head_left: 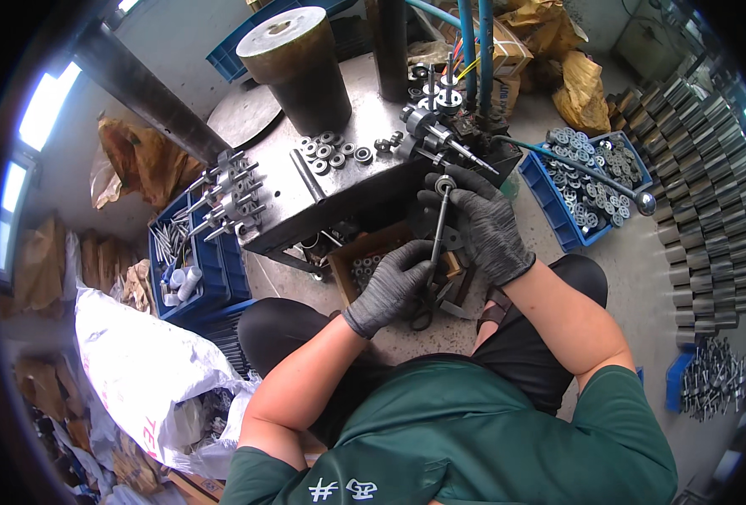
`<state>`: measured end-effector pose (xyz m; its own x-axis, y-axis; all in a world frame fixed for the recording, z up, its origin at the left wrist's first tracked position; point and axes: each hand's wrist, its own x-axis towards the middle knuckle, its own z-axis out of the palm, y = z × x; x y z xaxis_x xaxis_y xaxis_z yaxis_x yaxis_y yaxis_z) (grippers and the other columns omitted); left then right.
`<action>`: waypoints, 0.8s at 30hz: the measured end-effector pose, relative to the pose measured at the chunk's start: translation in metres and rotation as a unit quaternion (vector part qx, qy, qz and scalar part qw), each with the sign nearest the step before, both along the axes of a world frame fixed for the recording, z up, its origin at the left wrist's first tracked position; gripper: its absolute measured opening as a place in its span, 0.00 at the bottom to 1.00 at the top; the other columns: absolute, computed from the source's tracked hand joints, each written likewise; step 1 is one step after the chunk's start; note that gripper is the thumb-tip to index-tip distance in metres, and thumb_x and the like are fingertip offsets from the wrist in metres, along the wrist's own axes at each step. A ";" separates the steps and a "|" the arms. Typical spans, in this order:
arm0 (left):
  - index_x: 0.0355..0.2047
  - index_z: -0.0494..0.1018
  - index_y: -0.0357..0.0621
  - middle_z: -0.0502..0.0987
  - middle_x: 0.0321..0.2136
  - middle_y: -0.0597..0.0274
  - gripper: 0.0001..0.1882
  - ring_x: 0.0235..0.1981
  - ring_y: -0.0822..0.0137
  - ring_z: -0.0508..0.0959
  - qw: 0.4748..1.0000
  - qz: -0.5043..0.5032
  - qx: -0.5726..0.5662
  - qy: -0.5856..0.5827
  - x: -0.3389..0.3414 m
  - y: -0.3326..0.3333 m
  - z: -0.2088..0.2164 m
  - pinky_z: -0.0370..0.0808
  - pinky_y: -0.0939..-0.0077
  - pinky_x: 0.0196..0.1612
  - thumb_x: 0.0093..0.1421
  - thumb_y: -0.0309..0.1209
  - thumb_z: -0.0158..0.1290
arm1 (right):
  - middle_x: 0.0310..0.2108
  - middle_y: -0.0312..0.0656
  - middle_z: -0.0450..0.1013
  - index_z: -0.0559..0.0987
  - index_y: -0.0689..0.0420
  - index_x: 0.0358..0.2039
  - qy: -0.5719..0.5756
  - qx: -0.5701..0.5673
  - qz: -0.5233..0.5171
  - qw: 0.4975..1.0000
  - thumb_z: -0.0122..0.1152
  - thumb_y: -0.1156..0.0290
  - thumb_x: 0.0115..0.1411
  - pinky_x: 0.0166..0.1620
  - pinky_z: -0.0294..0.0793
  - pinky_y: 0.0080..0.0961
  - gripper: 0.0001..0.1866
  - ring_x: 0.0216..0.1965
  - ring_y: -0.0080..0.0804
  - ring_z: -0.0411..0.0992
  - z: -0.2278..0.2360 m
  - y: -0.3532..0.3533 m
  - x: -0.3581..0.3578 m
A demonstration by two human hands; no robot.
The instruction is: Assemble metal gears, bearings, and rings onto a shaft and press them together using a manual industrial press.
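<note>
In grey gloves, both my hands are in front of the metal bench (276,215). My left hand (392,284) is closed round the lower part of a slim steel shaft (440,225), which stands nearly upright. At its upper end is a ring-shaped bearing (445,183), with the fingers of my right hand (484,220) closed about it. Whether the bearing is fully seated on the shaft, I cannot tell. Several loose bearings (337,160) lie on the bench top beside a short steel tube (308,175). Rotor assemblies on shafts (236,192) rest along the bench's left edge.
A thick metal cylinder (301,71) stands on the bench. At right, a long lever with a ball end (644,202) reaches over a blue crate (548,206) of metal discs. Stacked steel tubes (709,219) line the right side. A white sack (137,370) sits at left.
</note>
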<state>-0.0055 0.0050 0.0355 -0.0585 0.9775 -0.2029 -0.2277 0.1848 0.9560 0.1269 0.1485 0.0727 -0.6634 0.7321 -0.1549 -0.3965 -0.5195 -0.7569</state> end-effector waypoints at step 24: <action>0.56 0.72 0.36 0.78 0.42 0.63 0.22 0.43 0.73 0.76 0.992 -0.007 0.004 0.123 -0.005 -0.009 -0.002 0.76 0.75 0.48 0.65 0.35 0.59 | 0.38 0.43 0.80 0.75 0.61 0.56 -0.074 0.075 0.063 0.992 0.64 0.63 0.66 0.48 0.82 0.29 0.21 0.41 0.30 0.80 0.007 -0.012 -0.002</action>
